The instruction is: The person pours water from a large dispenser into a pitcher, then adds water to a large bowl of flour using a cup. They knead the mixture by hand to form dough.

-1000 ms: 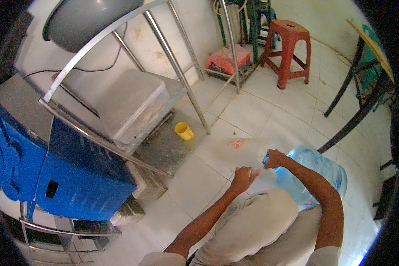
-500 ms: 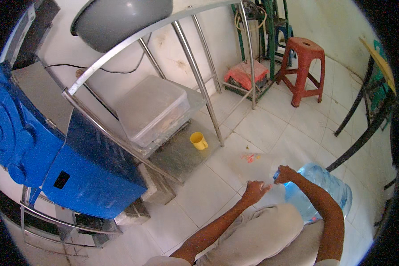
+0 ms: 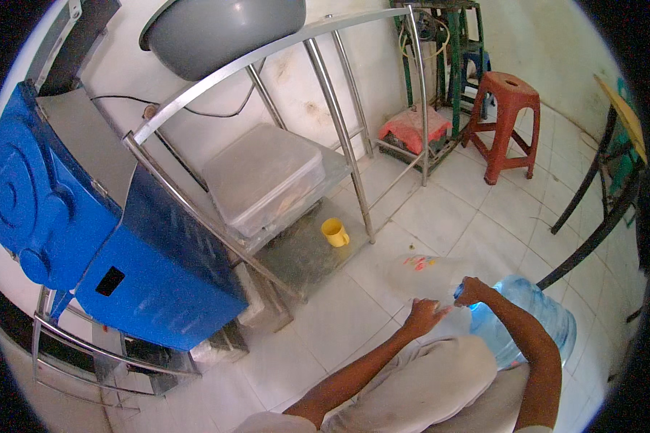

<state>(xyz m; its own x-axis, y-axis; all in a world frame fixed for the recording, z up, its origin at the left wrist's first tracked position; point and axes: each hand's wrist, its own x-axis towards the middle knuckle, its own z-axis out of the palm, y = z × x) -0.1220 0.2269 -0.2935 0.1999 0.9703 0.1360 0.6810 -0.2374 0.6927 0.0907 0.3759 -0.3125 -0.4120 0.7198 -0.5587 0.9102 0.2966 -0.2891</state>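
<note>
Beside the person's knees, above the white tiled floor (image 3: 318, 335), the blue jug (image 3: 545, 314) was tipped sideways, its neck pointing left. The right hand (image 3: 472, 290) was closed around that neck. The left hand (image 3: 427, 317), fingers curled, was at the near side of a translucent vessel (image 3: 433, 276) with red print; whether it gripped the vessel could not be told. A yellow mug (image 3: 333, 232) stood on the low grey shelf (image 3: 292, 270), left of the vessel.
</note>
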